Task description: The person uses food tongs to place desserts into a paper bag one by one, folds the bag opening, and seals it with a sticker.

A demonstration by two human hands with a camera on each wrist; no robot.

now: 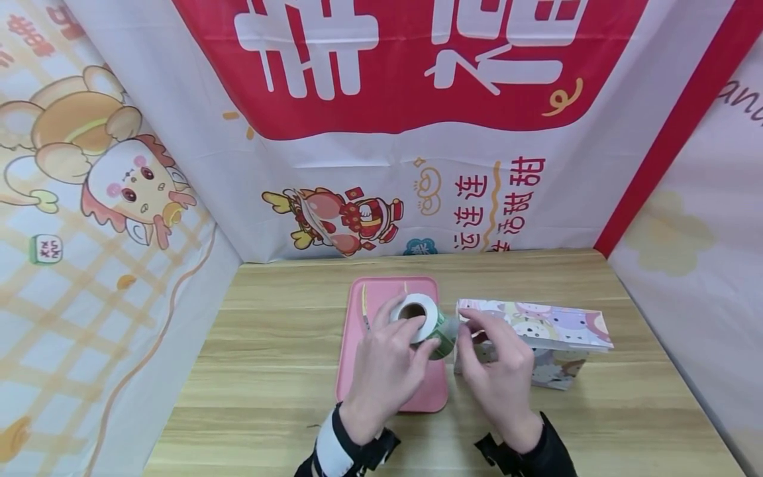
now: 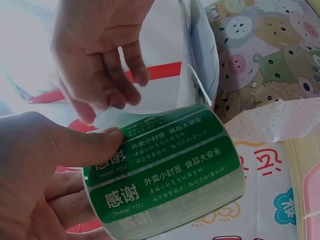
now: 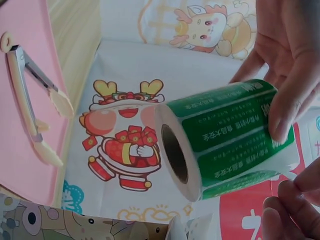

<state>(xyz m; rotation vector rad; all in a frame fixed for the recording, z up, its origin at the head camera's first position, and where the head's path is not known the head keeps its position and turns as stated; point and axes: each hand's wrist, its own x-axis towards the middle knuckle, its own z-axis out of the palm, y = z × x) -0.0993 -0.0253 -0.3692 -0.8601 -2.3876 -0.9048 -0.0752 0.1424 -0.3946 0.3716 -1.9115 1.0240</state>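
My left hand [image 1: 384, 368] grips a roll of green labels [image 3: 230, 135], its thumb lying across the printed face in the left wrist view. The roll has a white core end with a dark round hole, and its labels carry white lettering with "THANK YOU". My right hand [image 1: 502, 371] is at the roll's right side. Its fingertips [image 3: 287, 192] pinch the loose pale end of the label strip, which lifts slightly off the roll. Under the roll and left hand lies a pink tray [image 1: 347, 371].
Tongs [image 3: 20, 80] with cream tips lie on the tray. A paper box or bag [image 1: 566, 324] printed with cartoon animals stands right of the tray, its top flap raised, close behind my right hand. Printed cloth [image 1: 334, 152] hangs behind the wooden table [image 1: 262, 371].
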